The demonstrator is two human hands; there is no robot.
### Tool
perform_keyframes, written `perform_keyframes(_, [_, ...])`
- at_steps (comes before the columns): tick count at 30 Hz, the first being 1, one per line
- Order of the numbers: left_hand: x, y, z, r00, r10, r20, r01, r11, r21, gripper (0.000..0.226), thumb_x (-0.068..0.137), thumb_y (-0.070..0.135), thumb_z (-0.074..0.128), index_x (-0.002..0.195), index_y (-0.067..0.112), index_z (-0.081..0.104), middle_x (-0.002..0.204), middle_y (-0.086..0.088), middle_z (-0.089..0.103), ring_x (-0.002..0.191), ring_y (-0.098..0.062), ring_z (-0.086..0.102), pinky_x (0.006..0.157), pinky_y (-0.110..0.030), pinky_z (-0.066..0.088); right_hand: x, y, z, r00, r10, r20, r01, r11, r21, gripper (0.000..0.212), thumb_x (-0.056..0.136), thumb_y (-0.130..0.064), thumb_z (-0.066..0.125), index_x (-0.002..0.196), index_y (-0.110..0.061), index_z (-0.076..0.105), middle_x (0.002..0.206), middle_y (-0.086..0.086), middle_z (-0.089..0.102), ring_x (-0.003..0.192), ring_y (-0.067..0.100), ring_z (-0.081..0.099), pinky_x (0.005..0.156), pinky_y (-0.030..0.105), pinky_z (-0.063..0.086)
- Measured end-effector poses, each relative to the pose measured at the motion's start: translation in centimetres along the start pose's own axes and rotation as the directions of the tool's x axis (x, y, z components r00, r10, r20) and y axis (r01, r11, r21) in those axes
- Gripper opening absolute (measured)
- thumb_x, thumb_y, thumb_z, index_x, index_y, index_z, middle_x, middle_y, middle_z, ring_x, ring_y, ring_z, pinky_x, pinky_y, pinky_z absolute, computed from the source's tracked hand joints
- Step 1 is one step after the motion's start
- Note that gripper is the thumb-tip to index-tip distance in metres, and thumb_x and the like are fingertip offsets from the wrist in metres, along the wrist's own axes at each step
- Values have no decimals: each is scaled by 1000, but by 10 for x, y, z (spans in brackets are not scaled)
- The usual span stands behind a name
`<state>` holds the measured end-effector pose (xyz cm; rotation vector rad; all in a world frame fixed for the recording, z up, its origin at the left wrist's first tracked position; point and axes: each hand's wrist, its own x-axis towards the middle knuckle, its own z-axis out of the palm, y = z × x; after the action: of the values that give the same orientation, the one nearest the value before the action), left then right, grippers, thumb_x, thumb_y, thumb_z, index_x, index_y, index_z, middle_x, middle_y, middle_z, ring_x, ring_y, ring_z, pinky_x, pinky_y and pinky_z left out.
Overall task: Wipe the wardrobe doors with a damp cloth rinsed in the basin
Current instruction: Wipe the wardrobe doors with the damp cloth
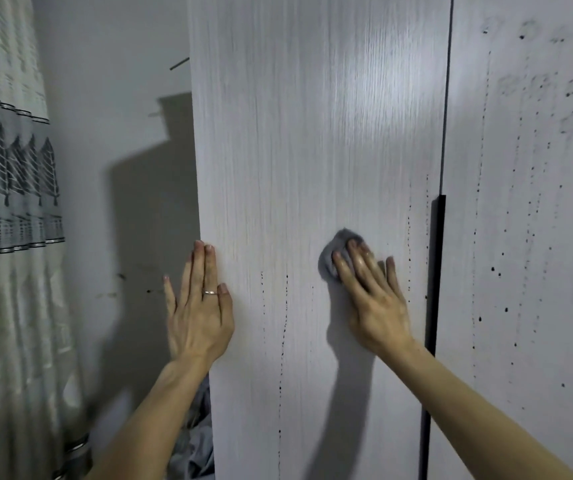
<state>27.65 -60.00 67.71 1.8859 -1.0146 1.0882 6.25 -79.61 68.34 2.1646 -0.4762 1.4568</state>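
The right hand [371, 292] lies flat with fingers spread, pressing a grey cloth [334, 256] against the left wardrobe door [313, 133]. The cloth is bunched, and only its upper-left part shows beyond the fingertips; the fingers point up and slightly left. The cloth sits left of the dark vertical handle [437, 271] on the door's right edge, at about the same height. The left hand [200, 306] rests open on the door's left edge, fingers close together and pointing up, a ring [210, 292] on one finger. The door's long axis runs vertically. Dark specks run down it below the cloth. Beyond the handle, the right door [527, 237] carries many dark spots. A patterned curtain [11, 202] hangs far left.
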Motion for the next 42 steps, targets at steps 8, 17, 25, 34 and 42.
perform_keyframes(8, [42, 89, -8, 968, 250, -29, -250, 968, 2, 67, 95, 34, 37, 158, 18, 22, 167, 2, 7, 154, -18, 6, 123, -50, 0, 94, 58, -43, 995, 101, 15, -99, 988, -117, 65, 93, -17, 21, 158, -12, 23, 165, 8, 18, 153, 21, 11, 125, 38, -2])
perform_keyframes(17, [70, 159, 16, 952, 294, 79, -302, 946, 116, 68, 97, 42, 32, 159, 21, 17, 167, 0, 8, 154, -22, 7, 122, -55, 15, 0, 47, -9, 998, 49, -32, -51, 997, -52, 52, 98, -4, 36, 150, -1, 39, 158, 18, 33, 148, 31, 30, 118, 45, 31])
perform_keyframes(25, [65, 157, 25, 953, 304, 16, -302, 937, 175, 67, 98, 40, 34, 160, 22, 15, 167, 1, 8, 154, -21, 6, 122, -55, 13, 131, 85, -48, 967, 251, -44, -252, 968, -5, 58, 99, -11, 29, 155, 0, 21, 163, 20, 19, 153, 30, 13, 124, 39, 8])
perform_keyframes(34, [65, 156, 24, 949, 315, 22, -314, 933, 173, 67, 98, 43, 30, 160, 22, 15, 167, 2, 8, 154, -20, 5, 122, -54, 11, -6, 48, -15, 931, 356, -75, -362, 928, -86, 60, 89, -14, 39, 149, -13, 44, 157, 1, 40, 133, 22, 43, 98, 37, 31])
perform_keyframes(42, [64, 157, 29, 955, 295, 11, -291, 936, 198, 68, 97, 42, 30, 160, 22, 13, 168, 1, 5, 154, -21, 3, 122, -55, 8, 89, 71, -48, 888, 457, -48, -460, 879, -126, 63, 89, -18, 26, 150, -12, 42, 156, 4, 41, 119, 22, 36, 96, 39, 24])
